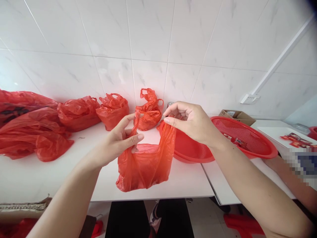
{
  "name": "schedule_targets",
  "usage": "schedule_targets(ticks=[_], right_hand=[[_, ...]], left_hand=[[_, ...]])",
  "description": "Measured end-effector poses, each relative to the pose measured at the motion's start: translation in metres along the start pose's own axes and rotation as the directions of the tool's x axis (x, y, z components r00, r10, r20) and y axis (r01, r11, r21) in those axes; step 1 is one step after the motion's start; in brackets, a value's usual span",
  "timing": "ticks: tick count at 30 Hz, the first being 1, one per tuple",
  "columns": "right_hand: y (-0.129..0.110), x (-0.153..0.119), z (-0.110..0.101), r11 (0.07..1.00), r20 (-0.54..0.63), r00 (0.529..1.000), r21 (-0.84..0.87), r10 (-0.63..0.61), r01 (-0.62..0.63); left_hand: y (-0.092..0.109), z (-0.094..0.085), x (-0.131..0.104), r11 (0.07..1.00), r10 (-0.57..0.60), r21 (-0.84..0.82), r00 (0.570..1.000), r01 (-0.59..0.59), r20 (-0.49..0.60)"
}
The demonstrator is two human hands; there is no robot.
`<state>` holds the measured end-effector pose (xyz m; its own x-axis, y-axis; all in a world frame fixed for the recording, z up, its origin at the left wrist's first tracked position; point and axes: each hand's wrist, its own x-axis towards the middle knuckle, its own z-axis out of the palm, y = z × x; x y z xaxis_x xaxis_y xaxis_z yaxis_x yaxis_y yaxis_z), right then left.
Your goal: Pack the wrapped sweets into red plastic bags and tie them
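A red plastic bag (148, 165) hangs between my two hands over the front part of the white table (190, 180). My left hand (123, 137) has its fingers closed round the bag's left handle. The right handle is pinched between the thumb and fingers of my right hand (185, 120). The bag's lower edge is low over the tabletop; whether it touches is hard to tell. Behind it stands a tied-up red bag (148, 119) with its handles upright. Partly behind my right hand and forearm is a red basket (190, 145).
More filled red bags (112, 110) line the wall to the left. At the right are a larger red basket (267, 145) with small packets, a cardboard box (237, 115), loose packets (297, 140) and another person's arm (284, 172). A cardboard carton (22, 210) is at lower left.
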<state>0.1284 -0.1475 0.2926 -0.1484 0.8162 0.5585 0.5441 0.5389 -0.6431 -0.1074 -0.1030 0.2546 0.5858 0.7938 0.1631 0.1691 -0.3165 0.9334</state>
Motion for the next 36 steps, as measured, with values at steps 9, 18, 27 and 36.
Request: schedule_targets(ticks=[9,18,27,36], right_hand=[[-0.022,0.015,0.036,0.991,0.120,0.990,0.121,-0.070,0.055],[-0.003,0.001,0.037,0.990,0.148,0.989,0.138,0.003,-0.023],[0.010,-0.030,0.033,0.932,0.186,0.972,0.303,0.145,-0.198],[0.014,-0.036,0.044,0.944,0.111,0.985,0.289,0.133,-0.160]], left_hand=[[0.006,0.014,0.021,0.976,-0.075,0.217,0.956,0.012,0.284],[0.002,0.019,0.016,0.984,-0.176,-0.002,0.968,0.179,0.180],[-0.005,0.015,0.019,0.990,-0.107,-0.075,0.984,0.118,0.142],[-0.009,0.009,0.021,0.991,-0.013,0.131,0.968,-0.021,0.250]])
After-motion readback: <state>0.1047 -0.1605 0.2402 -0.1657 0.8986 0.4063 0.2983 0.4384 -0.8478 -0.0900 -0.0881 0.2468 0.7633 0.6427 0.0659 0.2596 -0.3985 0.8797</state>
